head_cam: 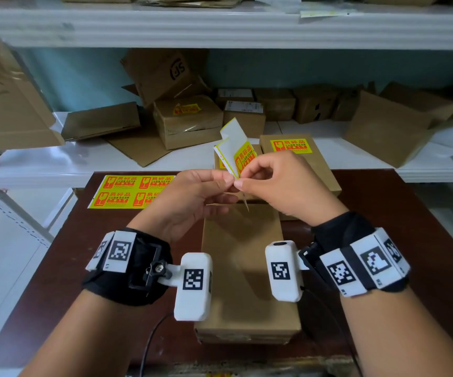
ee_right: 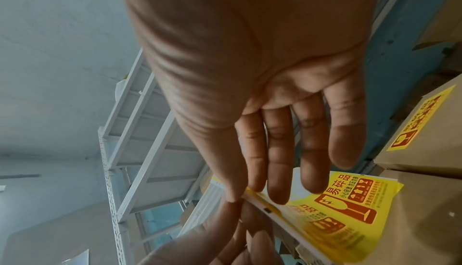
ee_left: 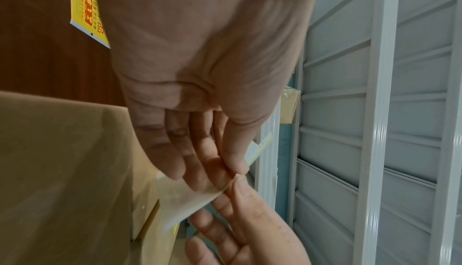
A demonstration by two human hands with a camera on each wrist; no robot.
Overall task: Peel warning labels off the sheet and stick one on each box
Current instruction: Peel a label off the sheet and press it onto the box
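Observation:
Both hands are raised over a plain cardboard box [head_cam: 244, 268] on the brown table. Between them stands a small label sheet [head_cam: 233, 134], its top part bare white backing, with one yellow warning label [head_cam: 244, 157] on it. My left hand [head_cam: 228, 183] pinches the sheet's lower corner, and its white back shows in the left wrist view [ee_left: 185, 198]. My right hand [head_cam: 243, 178] pinches the same corner on the yellow label [ee_right: 345, 200] side. I cannot tell whether the label has lifted. A second box [head_cam: 309, 170] behind carries a stuck label [head_cam: 292, 146].
A full sheet of yellow labels [head_cam: 130, 191] lies on the table at the far left. The white shelf [head_cam: 57, 164] behind holds several cardboard boxes, one labelled [head_cam: 187, 108], and flattened cartons. A black cable [head_cam: 152, 336] hangs at the table's near edge.

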